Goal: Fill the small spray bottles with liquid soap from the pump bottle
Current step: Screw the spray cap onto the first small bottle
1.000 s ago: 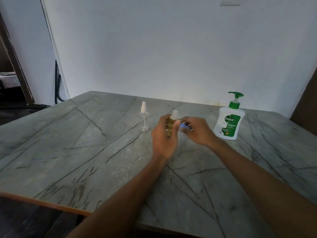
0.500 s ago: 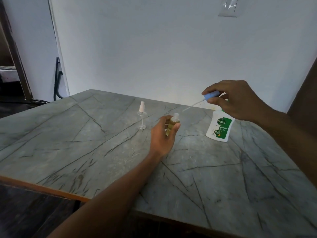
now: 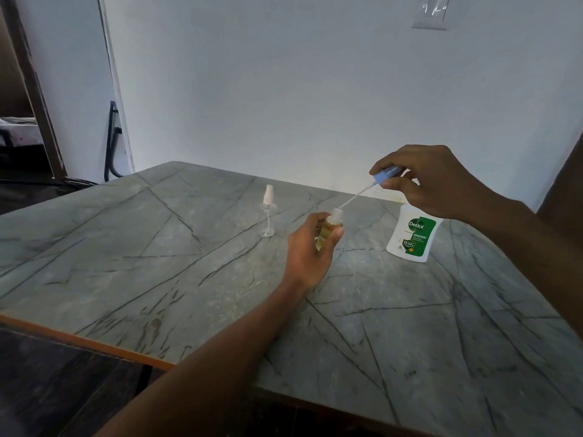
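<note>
The left hand [image 3: 307, 250] gripped a small bottle [image 3: 328, 233] upright just above the table, with fingers and thumb curled round its body. Yellowish liquid showed in it up towards the shoulder, and its neck stood open. The right hand [image 3: 432, 181] hung above and to the right of it, pinching a pale blue spray cap [image 3: 382, 178] between thumb and fingertips. From the cap a thin white tube [image 3: 355, 197] slanted down and to the left, with its lower tip at the bottle's mouth. Whether the tip sat inside the neck or just over it could not be told.

The next move likely turned on that slant. The tube's long axis lay well off the bottle's upright axis, and the cap sat up and to the right of the neck. The right hand would have to come over the neck and stand the tube up before the cap could seat.

A second small spray bottle [image 3: 268, 212], clear and seemingly empty with its white cap on, stood on the table [image 3: 157, 263] to the left, nearer the left hand. The pump bottle [image 3: 411, 238] stood to the right, nearer the right hand, which hid its pump head. Its green and white label read "Dettol", "ORIGINAL" and "99.9%"; the finer print was too small to read.
</note>
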A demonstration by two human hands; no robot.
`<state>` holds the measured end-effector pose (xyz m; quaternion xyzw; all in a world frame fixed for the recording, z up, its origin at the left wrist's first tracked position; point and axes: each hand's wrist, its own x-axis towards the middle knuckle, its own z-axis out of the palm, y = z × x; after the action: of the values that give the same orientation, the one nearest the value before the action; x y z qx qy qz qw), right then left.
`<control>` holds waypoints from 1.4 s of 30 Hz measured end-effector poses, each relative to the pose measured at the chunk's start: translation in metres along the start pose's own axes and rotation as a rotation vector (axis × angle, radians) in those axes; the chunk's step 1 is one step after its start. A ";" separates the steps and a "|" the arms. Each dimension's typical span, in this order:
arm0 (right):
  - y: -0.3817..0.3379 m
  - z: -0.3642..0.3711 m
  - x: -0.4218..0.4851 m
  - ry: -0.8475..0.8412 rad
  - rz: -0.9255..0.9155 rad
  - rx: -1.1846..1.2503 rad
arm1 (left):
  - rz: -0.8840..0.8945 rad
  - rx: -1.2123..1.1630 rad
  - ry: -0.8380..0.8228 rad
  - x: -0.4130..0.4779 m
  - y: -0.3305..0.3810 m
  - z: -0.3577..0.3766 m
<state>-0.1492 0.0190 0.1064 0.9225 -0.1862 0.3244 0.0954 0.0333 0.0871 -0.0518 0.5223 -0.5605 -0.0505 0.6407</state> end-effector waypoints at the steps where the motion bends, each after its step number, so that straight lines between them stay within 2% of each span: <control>1: -0.001 0.000 0.000 -0.006 -0.004 0.003 | -0.001 0.005 -0.001 0.000 0.000 0.000; 8: -0.006 0.009 0.004 -0.085 -0.012 0.021 | 0.011 0.041 -0.014 0.001 -0.002 0.002; 19: -0.021 0.034 0.026 -0.350 0.024 0.074 | 0.063 0.076 0.020 0.000 -0.001 0.003; 26: -0.022 0.041 0.028 -0.408 0.039 0.081 | 0.056 0.074 0.006 0.001 -0.002 0.004; 36: -0.021 0.047 0.037 -0.500 0.041 0.025 | 0.060 0.067 0.003 0.001 -0.002 0.004; 42: -0.027 0.047 0.045 -0.577 0.101 -0.134 | 0.098 0.059 0.029 0.000 -0.002 0.004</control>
<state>-0.0791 0.0173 0.0968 0.9577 -0.2724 0.0402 0.0832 0.0312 0.0835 -0.0536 0.5133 -0.5776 0.0050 0.6348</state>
